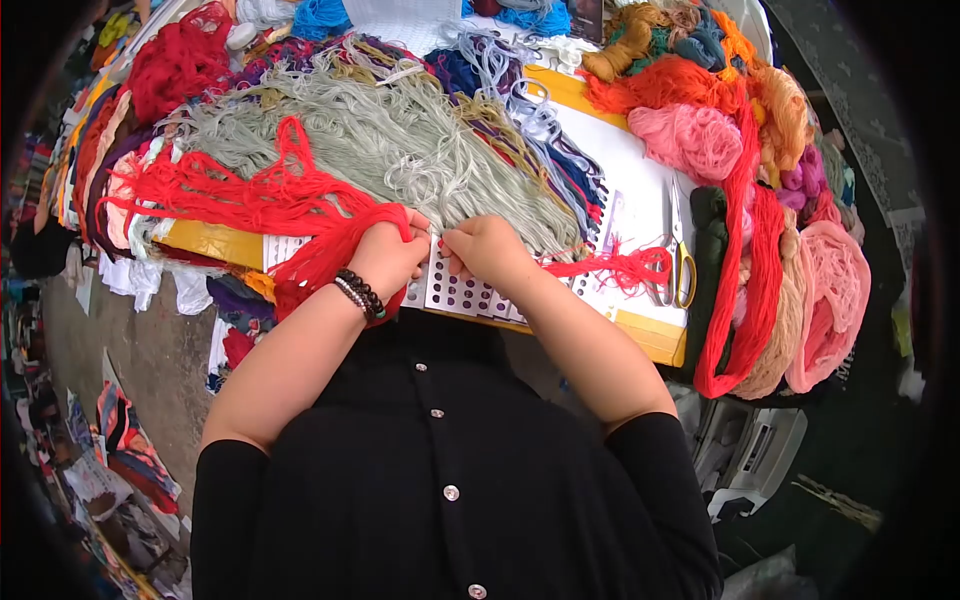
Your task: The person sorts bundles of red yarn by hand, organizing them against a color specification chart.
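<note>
A thick hank of red thread (335, 235) drapes over and around my left hand (393, 250), whose fingers are closed on it. Close beside it, my right hand (487, 250) pinches thumb and fingers together above a white card with punched holes (465, 295) at the table's front edge. What lies in that pinch is too small to make out. Behind both hands spreads a large heap of grey-green thread (350, 125). To the right, a small tangle of red thread (625, 268) lies on the white board, touching the scissors (681, 240) with yellow-edged handles.
Orange thread (675, 85), pink thread (690, 138) and a long red hank (765, 290) crowd the right side, some hanging over the edge. A dark red bundle (190, 60) sits at back left. Cloth and paper scraps (135, 440) lie on the floor at left.
</note>
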A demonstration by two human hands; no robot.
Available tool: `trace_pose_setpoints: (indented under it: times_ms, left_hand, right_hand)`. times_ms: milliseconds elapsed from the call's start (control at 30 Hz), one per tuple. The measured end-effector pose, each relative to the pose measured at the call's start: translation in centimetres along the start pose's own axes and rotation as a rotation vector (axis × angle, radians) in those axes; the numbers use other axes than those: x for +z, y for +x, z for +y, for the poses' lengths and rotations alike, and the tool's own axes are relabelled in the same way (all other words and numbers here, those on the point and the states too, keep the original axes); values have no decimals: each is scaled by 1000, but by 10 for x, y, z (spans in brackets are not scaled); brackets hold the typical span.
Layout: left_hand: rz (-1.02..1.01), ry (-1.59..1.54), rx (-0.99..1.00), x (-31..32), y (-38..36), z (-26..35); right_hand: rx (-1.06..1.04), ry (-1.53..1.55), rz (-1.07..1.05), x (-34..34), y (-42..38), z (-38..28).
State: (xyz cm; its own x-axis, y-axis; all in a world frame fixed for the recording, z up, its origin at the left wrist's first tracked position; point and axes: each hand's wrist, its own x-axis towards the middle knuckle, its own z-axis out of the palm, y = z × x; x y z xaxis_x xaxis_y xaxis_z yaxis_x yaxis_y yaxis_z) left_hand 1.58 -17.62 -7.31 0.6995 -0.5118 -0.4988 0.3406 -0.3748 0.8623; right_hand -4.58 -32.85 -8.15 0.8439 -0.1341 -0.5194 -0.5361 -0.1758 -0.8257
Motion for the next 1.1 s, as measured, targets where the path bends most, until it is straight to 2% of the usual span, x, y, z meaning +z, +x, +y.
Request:
trace_pose_setpoints:
  times_ms: [100, 167, 233, 300, 333, 367, 400, 467, 500, 567, 600, 633, 700, 733, 800, 867, 933, 967, 1033, 1100]
  left_hand:
    - [35, 75, 46, 1, 4, -3]
    - [24, 82, 99, 3, 5, -7]
    - [65, 143, 104, 4, 7, -11]
    - [79, 187, 125, 3, 7, -12]
    - [81, 185, 125, 1, 8, -14]
    - [115, 328, 227, -2, 10, -17]
    - [149, 470, 329, -3, 9, -14]
    - [160, 430, 385, -10, 1, -9]
    - [106, 255, 362, -11, -1, -6]
    - [-64, -375, 165, -11, -9, 3]
    - [-99, -496, 106, -10, -14, 11]
    - [-105, -492, 109, -8, -15, 12]
    - [-97, -684, 51, -5, -14, 10]
    - [-132, -667, 88, -8, -10, 5]
    - [-146, -610, 75, -11, -9, 2]
    - [-156, -557, 61, -10, -10, 1]
    - [-126, -301, 160, -3, -11, 1]
    - [-113, -159, 161, -1, -12, 3]
    - [-176, -162, 253, 4, 1, -13]
    - [-233, -100, 230, 2, 6, -17]
  right_hand:
    - [23, 15, -3, -1, -2, -4]
    - [-23, -237, 32, 1, -3, -8]
    - [-229, -469, 176, 11, 1, 2]
    - [-228, -474, 166, 11, -1, 3]
    - [-162, -344, 83, 7, -6, -2]
    - [-94, -213, 3, 4, -10, -5]
    - [-92, -215, 2, 3, -10, -2]
    - [-90, -41, 44, 2, -10, 5]
    - [-114, -72, 32, 0, -9, 7]
    - [-128, -115, 67, 3, -9, 11]
    - [-151, -169, 96, 3, -8, 11]
    - [-153, -167, 104, 3, -7, 12]
    - [-109, -65, 64, 3, -6, 15]
    - [-109, -64, 68, 2, -7, 14]
    - [-50, 236, 4, 1, -8, 14]
    - [-13, 357, -21, -4, -12, 9]
    - [46, 548, -63, -8, -14, 6]
    - [46, 546, -63, -10, -14, 6]
    - [21, 665, -102, -12, -14, 8]
    - [17, 673, -106, -13, -12, 9]
